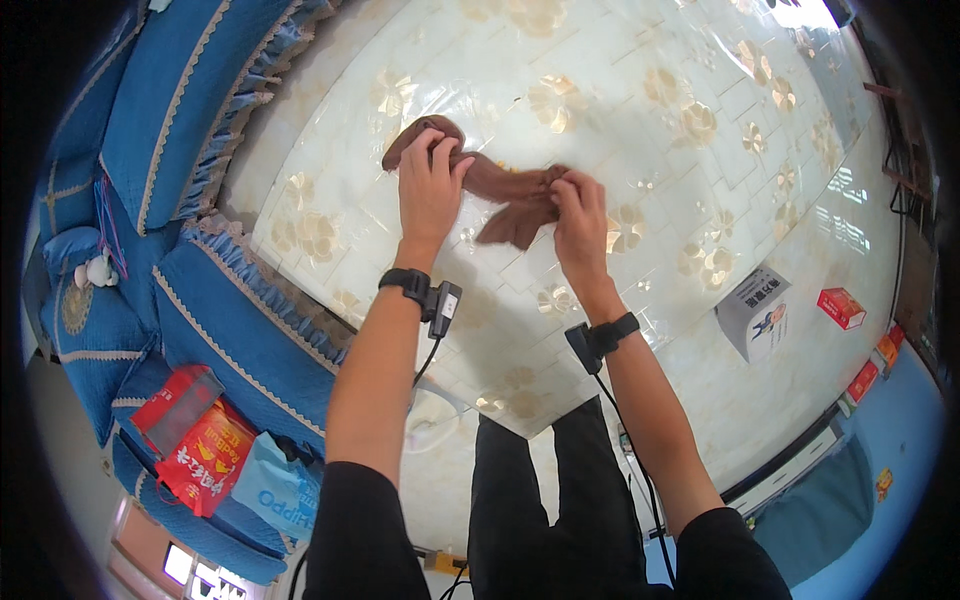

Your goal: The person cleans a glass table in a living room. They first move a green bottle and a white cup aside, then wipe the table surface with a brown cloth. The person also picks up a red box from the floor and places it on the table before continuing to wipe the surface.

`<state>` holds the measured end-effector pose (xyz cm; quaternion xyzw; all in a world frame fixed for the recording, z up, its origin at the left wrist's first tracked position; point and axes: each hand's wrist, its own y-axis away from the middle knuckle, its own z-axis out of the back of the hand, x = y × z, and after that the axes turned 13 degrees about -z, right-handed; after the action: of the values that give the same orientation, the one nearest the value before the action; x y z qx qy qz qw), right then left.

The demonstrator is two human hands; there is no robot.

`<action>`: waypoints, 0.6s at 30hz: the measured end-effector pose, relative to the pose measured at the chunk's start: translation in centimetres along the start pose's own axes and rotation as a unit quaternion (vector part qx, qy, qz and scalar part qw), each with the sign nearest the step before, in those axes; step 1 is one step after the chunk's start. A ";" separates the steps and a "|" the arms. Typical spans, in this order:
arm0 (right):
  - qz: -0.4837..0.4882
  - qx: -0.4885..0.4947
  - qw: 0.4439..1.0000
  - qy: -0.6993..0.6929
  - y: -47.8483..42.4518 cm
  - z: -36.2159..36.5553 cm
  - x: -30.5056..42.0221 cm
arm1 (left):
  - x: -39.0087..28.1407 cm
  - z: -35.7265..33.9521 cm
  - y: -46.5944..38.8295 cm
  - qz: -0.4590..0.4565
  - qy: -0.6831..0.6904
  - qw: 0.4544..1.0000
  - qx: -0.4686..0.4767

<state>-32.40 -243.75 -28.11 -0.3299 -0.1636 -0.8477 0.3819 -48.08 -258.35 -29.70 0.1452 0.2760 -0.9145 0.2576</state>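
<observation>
A brown strip of fabric, twisted and bunched, stretches between my two hands over a pale table cover printed with golden flowers. My left hand has its fingers curled over the wider, folded end at the left. At the other end, my right hand pinches a gathered, knot-like part between thumb and fingers. A flat, loose tail of the same fabric hangs down just left of my right fingers. Whether the piece is a garment or a plain cloth, I cannot tell. Each wrist wears a black strap with a small cabled device.
A blue quilted sofa with ruffled trim runs along the left. On it lie a red bag and a light blue bag. To the right are a printed paper and a small red box. The table's near corner points at my legs.
</observation>
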 end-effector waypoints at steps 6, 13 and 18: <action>-0.151 -0.018 0.988 0.006 3.9 -1.9 5.1 | 0.8 -0.1 0.6 0.050 0.006 0.998 0.047; -0.159 -0.095 0.983 -0.012 -5.3 -5.9 6.7 | 0.7 0.0 0.6 0.066 0.040 0.995 0.057; -0.016 0.015 0.997 -0.072 -7.2 -6.1 6.1 | 1.0 -0.3 0.6 0.069 0.038 0.994 0.073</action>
<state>-43.46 -245.55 -28.54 -0.3817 -0.2084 -0.8251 0.3607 -48.51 -259.00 -30.59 0.2168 0.2074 -0.9062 0.2979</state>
